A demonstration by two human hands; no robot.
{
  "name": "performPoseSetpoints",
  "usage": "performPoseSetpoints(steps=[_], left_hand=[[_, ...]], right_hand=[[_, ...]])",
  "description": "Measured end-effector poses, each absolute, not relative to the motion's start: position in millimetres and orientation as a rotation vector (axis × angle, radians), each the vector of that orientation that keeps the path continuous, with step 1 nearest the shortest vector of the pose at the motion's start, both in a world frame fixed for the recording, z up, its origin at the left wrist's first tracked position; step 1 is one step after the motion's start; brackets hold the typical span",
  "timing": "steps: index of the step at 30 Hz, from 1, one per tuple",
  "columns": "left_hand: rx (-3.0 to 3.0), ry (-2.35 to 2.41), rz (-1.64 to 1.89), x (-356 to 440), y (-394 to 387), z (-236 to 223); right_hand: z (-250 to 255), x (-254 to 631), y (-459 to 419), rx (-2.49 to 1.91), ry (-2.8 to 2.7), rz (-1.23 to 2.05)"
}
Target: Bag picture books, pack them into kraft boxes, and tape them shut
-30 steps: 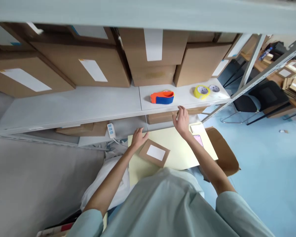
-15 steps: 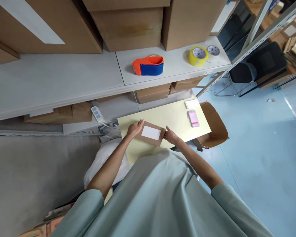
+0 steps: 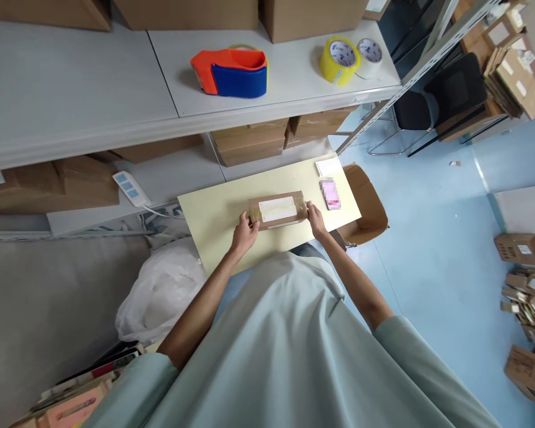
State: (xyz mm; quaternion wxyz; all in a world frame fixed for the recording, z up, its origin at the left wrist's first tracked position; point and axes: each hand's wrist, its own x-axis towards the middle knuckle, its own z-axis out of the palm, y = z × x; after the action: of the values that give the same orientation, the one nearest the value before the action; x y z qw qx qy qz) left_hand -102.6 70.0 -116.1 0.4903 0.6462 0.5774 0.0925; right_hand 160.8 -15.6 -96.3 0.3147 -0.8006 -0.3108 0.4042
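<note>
Brown box [image 3: 299,205], left hand [image 3: 244,233], right hand [image 3: 315,219] holding ends, label [image 3: 277,209] seemingly plain

parcel [image 3: 277,209]: matt cardboard, shiny tape [image 3: 254,214] | tabletop [image 3: 214,208]: smooth, matt

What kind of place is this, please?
Probably a packing or storage room: large cardboard boxes on metal shelving, packing tape rolls, and a taped, labelled parcel between the hands.

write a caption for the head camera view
Two hands hold a taped cardboard box by its ends above a pale yellow tabletop.
</note>
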Motion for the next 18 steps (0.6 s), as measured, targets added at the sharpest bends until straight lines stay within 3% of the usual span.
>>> performPoseSetpoints(steps=[7, 13, 18], left_hand=[[1.614, 1.471, -0.137, -78.9, 62.6, -133.5], [1.438, 1.494, -0.125, -70.9, 80.4, -150.5], [1.464, 1.407, -0.038, -81.2, 79.6, -165.4]], right_hand=[[-125.9, 166.3, -25.8, -2.362, -0.911, 0.987], [-132.5, 176.4, -13.0, -2.415, -0.996, 1.119], [-132.5, 189.4, -20.8, -2.215, -1.165, 1.244]])
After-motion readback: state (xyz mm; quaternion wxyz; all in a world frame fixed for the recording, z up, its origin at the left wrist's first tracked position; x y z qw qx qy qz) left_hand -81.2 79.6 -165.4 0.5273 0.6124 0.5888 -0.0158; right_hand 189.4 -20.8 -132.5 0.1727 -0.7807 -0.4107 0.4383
